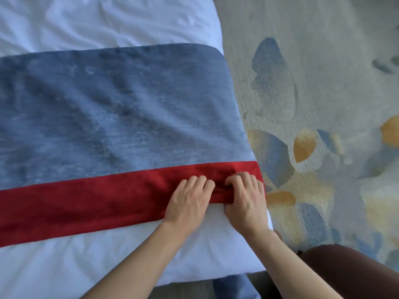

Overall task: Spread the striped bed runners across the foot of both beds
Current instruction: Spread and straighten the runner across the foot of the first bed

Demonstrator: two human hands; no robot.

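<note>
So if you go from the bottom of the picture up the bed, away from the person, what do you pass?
White bedding → red stripe of the bed runner, where the left hand and right hand grip it → wide blue-grey stripe → more white bedding.

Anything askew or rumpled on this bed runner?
Yes: the runner's red stripe is bunched between the left hand and right hand near the bed's right edge; both hands grip it there. Elsewhere the runner lies flat.
</note>
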